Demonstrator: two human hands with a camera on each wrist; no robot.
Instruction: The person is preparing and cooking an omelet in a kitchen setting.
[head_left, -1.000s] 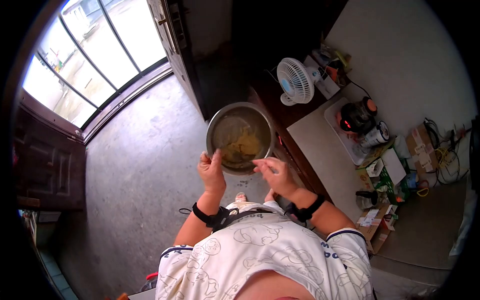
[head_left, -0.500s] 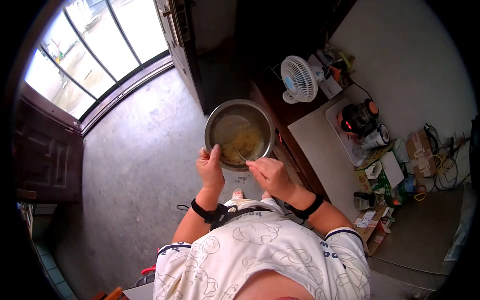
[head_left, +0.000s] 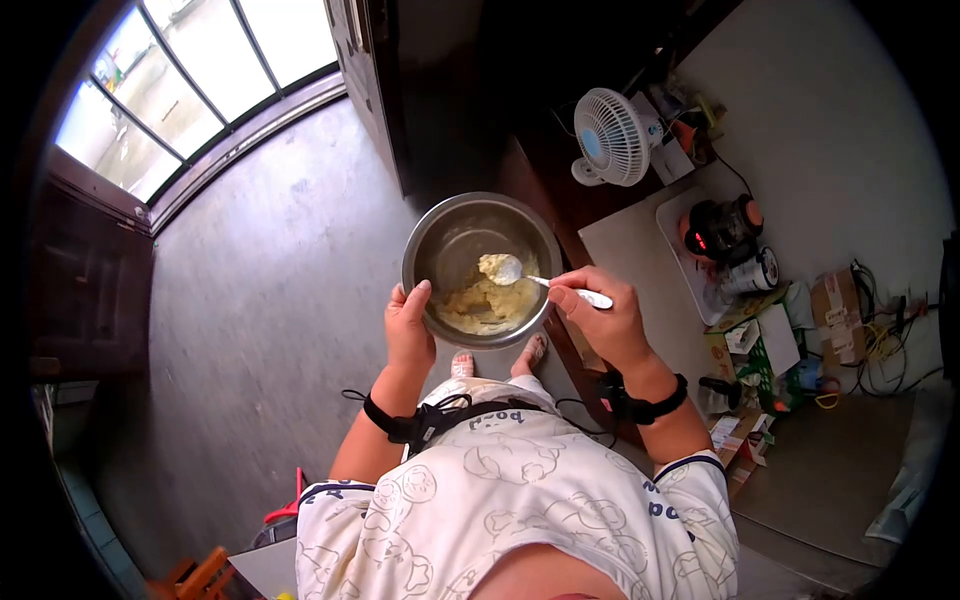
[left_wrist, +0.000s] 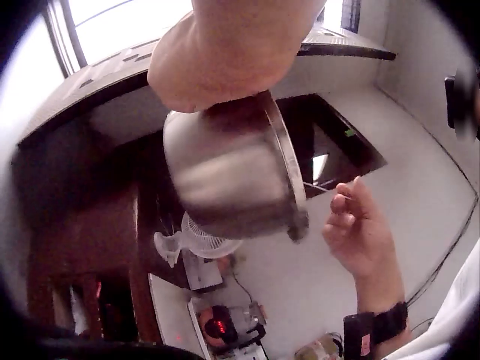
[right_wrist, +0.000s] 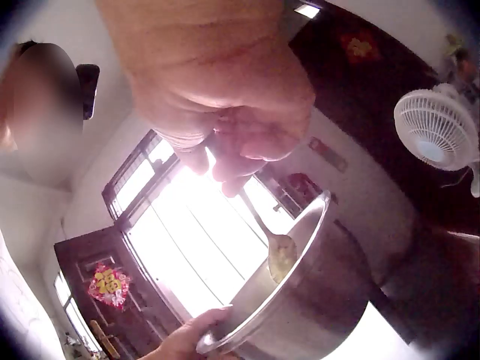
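A round metal bowl (head_left: 412, 240) is held in front of the person by the left hand (head_left: 408, 325), whose thumb lies over the rim at the near left side. Pale yellow batter-like mixture (head_left: 490, 305) clings to the bowl's bottom and near wall. The right hand (head_left: 607, 318) pinches the white handle of a spoon (head_left: 508, 270) at the bowl's right side. A lump of the same mixture sits on the spoon's tip, above the bowl. In the right wrist view the spoon's bowl (right_wrist: 282, 255) overlaps the metal rim, and the left hand (right_wrist: 184, 337) grips the opposite edge.
A white fan (head_left: 612, 137) stands on the dark cabinet to the right. Beyond it are a tray (head_left: 675, 262) with a black appliance (head_left: 722, 228), and several boxes and cables. An open door (head_left: 365, 90) and barred window lie ahead left. A red-handled thing (head_left: 285, 500) is low at left.
The right hand has lifted the spoon out of the mixture, bringing up a lump on it, and has moved right. The left hand keeps its grip on the bowl, which now shows slightly larger.
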